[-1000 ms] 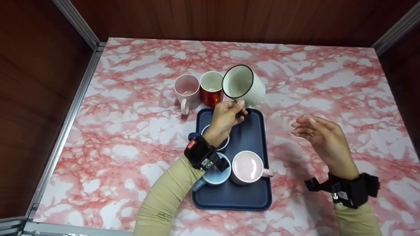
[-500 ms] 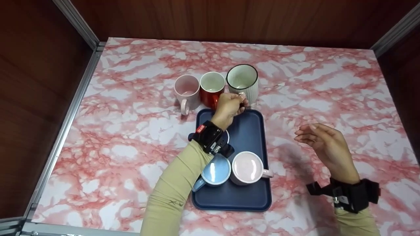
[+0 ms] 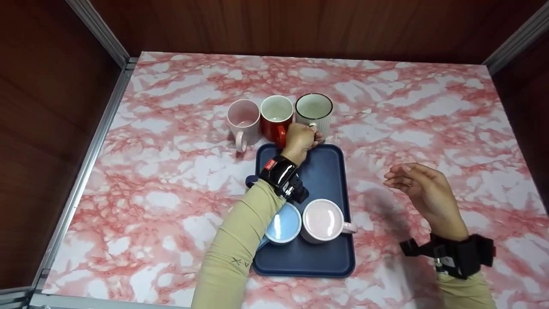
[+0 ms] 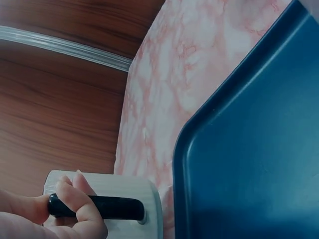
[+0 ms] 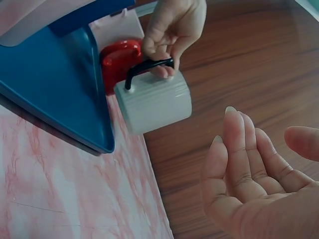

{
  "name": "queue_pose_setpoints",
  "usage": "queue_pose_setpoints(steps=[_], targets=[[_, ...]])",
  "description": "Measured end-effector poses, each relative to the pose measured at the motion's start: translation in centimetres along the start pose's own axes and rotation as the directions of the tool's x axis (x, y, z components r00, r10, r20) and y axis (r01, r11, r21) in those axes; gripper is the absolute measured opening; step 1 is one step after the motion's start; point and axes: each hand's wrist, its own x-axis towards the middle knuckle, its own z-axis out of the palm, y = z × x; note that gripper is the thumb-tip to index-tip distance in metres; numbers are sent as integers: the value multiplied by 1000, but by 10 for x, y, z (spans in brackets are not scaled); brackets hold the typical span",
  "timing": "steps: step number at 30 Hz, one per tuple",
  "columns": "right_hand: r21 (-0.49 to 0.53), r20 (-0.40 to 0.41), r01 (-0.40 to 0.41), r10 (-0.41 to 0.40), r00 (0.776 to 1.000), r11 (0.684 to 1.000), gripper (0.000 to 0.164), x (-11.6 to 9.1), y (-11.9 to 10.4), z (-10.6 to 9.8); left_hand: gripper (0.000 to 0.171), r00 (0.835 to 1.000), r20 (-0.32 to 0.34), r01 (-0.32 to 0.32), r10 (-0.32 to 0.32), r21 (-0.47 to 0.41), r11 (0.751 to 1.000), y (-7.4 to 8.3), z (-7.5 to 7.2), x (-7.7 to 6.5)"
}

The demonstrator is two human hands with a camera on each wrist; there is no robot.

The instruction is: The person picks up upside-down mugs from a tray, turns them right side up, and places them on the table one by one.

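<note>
My left hand [image 3: 301,139] grips the black handle [image 4: 117,207] of a white ribbed mug [image 5: 157,102] with a dark rim. This mug stands upright behind the tray, at the right end of a row. Beside it is a red mug [image 3: 276,113] with a white inside, and left of that a pink mug [image 3: 243,118]. My right hand [image 3: 424,184] hovers over the table to the right of the tray, holding nothing, its fingers loosely bent in the right wrist view.
The dark blue tray [image 3: 321,171] bears a light blue mug [image 3: 283,225] and a pale pink mug [image 3: 324,221]. Another, dark blue mug [image 3: 251,180] on it is mostly hidden under my left wrist. Wood-grain panels [image 3: 300,25] enclose the marbled table [image 3: 163,171].
The ribbed mug, tilted and raised one second ago, has come down upright beside the red mug, my left hand still on its handle. My right hand has shifted only slightly.
</note>
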Motion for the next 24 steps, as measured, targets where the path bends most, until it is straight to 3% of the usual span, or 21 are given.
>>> queue_pose_setpoints(steps=[1,3,5,7,8,10,11,13,14,15,17,19,20,23,24], targets=[[2,0,-2,2,1000,1000,24,0,0,0,19,1000,-18,3,-2,17,1000,-2,1,3],[5,3,-6,6,1000,1000,23,0,1,0,21,998,-7,-58,59,9,998,-23,5,32],[1,4,-8,8,1000,1000,23,1,1,0,22,998,-5,-70,69,-5,998,-33,6,45],[6,9,-6,6,1000,1000,24,1,2,0,22,997,-11,-78,78,-19,997,-32,6,41],[7,11,-5,5,1000,1000,24,1,2,0,23,997,-7,-83,82,-34,996,-25,4,30],[13,24,-7,7,1000,1000,25,1,2,0,19,999,-23,-23,23,-29,999,-7,2,5],[11,25,-7,7,1000,1000,25,1,2,-1,19,999,-22,-35,34,-40,999,-10,2,8],[10,24,-7,7,1000,1000,25,1,2,-1,21,999,-26,-47,46,-59,997,-16,5,18],[8,22,-9,8,1000,1000,24,1,2,-1,19,999,-26,-44,42,-74,996,-23,6,30],[5,19,-10,10,1000,1000,24,1,2,-1,19,998,-22,-60,59,-91,994,-40,10,54],[-5,4,-10,10,1000,1000,24,0,2,-1,20,997,-18,-80,78,-115,990,-54,12,73],[-5,-3,-14,14,1000,1000,24,0,2,-2,17,998,-27,-52,49,-113,992,-44,10,58],[-5,-5,-15,15,1000,1000,24,-1,2,-2,16,998,-18,-54,52,-123,991,-45,9,58],[-1,-8,-18,18,1000,1000,23,-1,2,-2,16,999,-47,-15,12,-73,997,-21,5,21],[-1,-10,-17,17,1000,1000,23,0,2,-2,16,999,-52,-17,14,-60,998,-18,4,15]])
